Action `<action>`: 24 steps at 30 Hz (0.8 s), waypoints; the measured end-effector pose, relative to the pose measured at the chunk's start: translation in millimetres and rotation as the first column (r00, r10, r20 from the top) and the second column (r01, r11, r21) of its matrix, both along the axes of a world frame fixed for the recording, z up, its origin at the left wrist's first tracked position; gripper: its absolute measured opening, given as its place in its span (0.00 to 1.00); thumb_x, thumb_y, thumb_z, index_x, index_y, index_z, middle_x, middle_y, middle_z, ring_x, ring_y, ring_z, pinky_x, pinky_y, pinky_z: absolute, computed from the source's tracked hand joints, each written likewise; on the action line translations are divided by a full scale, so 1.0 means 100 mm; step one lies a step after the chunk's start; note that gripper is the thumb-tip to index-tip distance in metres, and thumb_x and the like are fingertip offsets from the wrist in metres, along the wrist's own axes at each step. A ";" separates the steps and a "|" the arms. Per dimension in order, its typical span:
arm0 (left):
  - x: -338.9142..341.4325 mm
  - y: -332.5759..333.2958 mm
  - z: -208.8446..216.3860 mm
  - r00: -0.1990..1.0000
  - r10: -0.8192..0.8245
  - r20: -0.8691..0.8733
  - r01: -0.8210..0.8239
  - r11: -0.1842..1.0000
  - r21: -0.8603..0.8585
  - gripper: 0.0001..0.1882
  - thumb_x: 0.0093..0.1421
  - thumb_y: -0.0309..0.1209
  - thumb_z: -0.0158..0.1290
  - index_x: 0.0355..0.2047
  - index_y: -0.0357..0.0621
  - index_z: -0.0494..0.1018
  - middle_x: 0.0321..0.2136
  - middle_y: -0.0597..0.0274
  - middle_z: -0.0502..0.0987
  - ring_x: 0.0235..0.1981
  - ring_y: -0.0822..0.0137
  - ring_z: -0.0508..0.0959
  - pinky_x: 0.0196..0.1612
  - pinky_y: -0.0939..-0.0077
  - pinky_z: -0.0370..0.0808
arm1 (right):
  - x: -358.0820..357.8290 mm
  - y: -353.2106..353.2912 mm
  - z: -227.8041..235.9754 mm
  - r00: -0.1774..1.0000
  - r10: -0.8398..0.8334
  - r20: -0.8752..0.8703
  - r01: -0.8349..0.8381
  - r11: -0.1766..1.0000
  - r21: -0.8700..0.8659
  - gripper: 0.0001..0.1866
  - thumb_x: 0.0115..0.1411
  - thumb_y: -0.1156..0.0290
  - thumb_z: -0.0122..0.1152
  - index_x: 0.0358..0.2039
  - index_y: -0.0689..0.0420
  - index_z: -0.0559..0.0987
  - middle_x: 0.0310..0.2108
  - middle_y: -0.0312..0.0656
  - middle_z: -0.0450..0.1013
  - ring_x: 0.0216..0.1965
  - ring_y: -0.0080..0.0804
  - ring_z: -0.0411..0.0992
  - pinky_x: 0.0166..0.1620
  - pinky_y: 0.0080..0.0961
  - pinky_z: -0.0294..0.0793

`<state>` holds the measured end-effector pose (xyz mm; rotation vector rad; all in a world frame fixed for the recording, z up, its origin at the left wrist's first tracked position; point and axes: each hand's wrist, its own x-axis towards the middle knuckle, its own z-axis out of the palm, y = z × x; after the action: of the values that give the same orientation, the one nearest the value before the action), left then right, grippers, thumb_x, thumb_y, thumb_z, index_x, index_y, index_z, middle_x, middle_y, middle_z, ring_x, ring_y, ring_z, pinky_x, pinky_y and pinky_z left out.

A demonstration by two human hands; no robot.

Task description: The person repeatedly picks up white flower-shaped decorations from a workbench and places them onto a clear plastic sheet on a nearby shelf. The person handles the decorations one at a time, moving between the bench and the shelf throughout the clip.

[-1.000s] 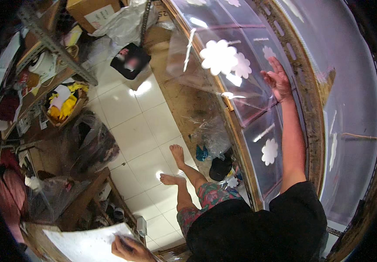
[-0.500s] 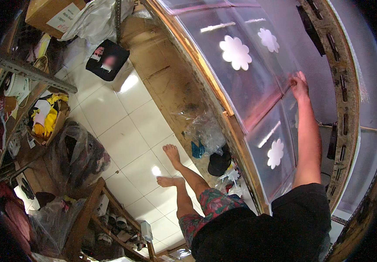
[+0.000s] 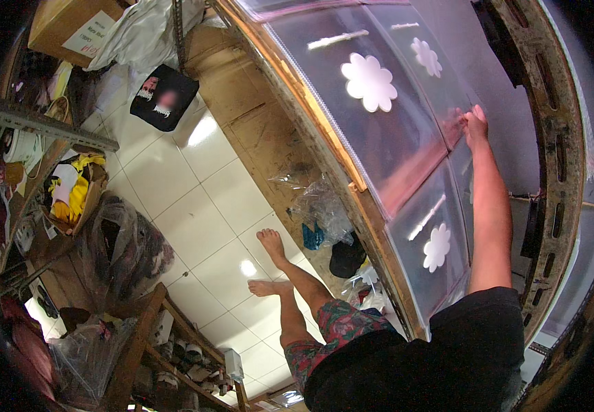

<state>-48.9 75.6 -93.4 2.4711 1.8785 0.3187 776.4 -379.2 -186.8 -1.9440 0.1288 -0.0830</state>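
My right arm reaches up over the glossy clear plastic sheet (image 3: 324,82) that lies across the raised surface to my right. At the sheet's far side, my right hand (image 3: 475,126) has its fingers curled together against the plastic, seemingly pinching it near a seam. The exact fingertip contact is small and partly lost in the shine. White flower-shaped patches (image 3: 370,82) and bright streaks show on several panels of the sheet. A reddish reflection runs across it below the hand. My left hand does not appear.
A wooden strip (image 3: 317,120) edges the raised surface. Cardboard (image 3: 259,127) covers the floor beside it, with a crumpled clear bag (image 3: 321,209) and a black cap (image 3: 347,257). Shelves, a box of yellow cloth (image 3: 70,196) and a wooden rack (image 3: 132,343) stand left of the white tiles.
My right hand has shifted slightly, staying at the sheet's far side. The whole view has moved a little, and the reddish reflection on the plastic looks wider.
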 end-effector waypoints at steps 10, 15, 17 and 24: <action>0.05 -0.02 -0.09 1.000 -0.025 0.013 0.024 0.999 0.038 0.24 0.70 0.48 0.46 0.47 0.37 0.73 0.38 0.51 0.72 0.40 0.54 0.72 0.42 0.54 0.71 | -0.02 0.16 -0.16 0.923 -0.032 0.383 0.356 0.446 -0.821 0.32 0.52 0.64 0.58 0.58 0.59 0.72 0.55 0.58 0.71 0.57 0.56 0.69 0.61 0.44 0.66; 0.06 -0.02 -0.13 0.998 -0.056 0.038 0.054 0.997 0.047 0.19 0.69 0.43 0.49 0.43 0.36 0.74 0.37 0.50 0.73 0.38 0.52 0.73 0.42 0.54 0.72 | -0.46 0.48 -0.19 0.910 0.081 0.408 0.356 0.352 -0.865 0.21 0.55 0.62 0.57 0.49 0.53 0.80 0.54 0.58 0.73 0.61 0.51 0.66 0.65 0.42 0.60; 0.09 0.06 -0.08 0.995 -0.086 0.049 0.083 0.995 0.061 0.18 0.69 0.41 0.50 0.42 0.36 0.75 0.36 0.50 0.74 0.37 0.52 0.73 0.42 0.54 0.72 | -0.69 0.60 -0.16 0.899 0.039 0.436 0.372 0.458 -0.808 0.16 0.59 0.67 0.55 0.46 0.54 0.81 0.58 0.54 0.70 0.61 0.51 0.65 0.64 0.42 0.62; 0.08 -0.01 0.00 0.988 -0.076 0.131 0.062 0.992 0.112 0.13 0.68 0.34 0.54 0.41 0.33 0.75 0.36 0.47 0.75 0.39 0.49 0.75 0.44 0.56 0.74 | -2.00 2.24 0.21 0.737 0.360 0.573 0.025 0.832 -0.554 0.15 0.61 0.75 0.53 0.48 0.59 0.79 0.48 0.50 0.77 0.54 0.46 0.74 0.60 0.38 0.69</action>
<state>-41.0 74.2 -93.4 2.5031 1.7633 0.5837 576.4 -155.5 -165.6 -2.3449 -0.6255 -0.7523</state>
